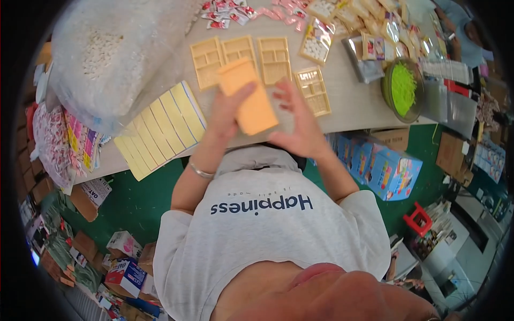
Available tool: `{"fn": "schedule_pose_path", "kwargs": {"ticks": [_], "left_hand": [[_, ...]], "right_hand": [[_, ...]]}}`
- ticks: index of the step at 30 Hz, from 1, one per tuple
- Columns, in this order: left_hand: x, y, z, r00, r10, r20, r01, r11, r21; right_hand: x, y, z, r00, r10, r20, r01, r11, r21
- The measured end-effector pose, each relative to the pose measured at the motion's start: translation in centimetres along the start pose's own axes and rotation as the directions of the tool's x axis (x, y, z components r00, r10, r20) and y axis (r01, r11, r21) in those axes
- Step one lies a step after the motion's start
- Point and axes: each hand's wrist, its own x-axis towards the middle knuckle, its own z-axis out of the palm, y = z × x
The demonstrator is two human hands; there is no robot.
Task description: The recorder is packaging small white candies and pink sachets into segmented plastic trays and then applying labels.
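Note:
My left hand (230,109) grips an orange rectangular block (257,109) above the table's near edge, thumb across its face. Whether it is one solid piece or a stack of nested trays, I cannot tell. To its right my right hand (300,117) is held open, fingers spread, apart from the block. Beyond the hands lie pale yellow compartment trays: one at the left (206,64), a second (239,49) partly behind the block, a third (274,61) in the middle. Another tray (312,92) is just past my right fingers. Their compartments look bare.
A large clear bag of white pieces (101,53) fills the table's left, beside a yellow striped sheet (163,128). Small red-and-white packets (227,13) and bagged white sweets (317,41) lie at the back. A bowl of green shreds (401,91) stands right; blue boxes (380,166) sit below.

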Motion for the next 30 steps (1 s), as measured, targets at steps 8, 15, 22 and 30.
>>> {"fn": "schedule_pose_path", "kwargs": {"ticks": [8,15,22,30], "left_hand": [[3.6,2.4,4.2,0.874,0.429,0.228,-0.450,0.892,0.048],[9.7,2.1,-1.0,0.811,0.455,0.368,-0.271,-0.265,0.925],[8.0,-0.3,-3.8,0.865,0.371,0.339,-0.215,-0.335,0.917],[7.1,0.1,-4.2,0.868,0.273,0.415,-0.345,-0.270,0.899]], "right_hand": [[11.3,2.8,-3.8,0.931,-0.200,-0.306,0.238,0.967,0.093],[26.4,1.9,-15.2,0.993,0.069,-0.098,0.001,0.813,0.583],[40.7,1.7,-16.5,0.931,0.305,-0.201,-0.196,0.881,0.431],[56.9,3.1,-22.0,0.892,-0.435,-0.120,0.037,0.334,-0.942]]}}
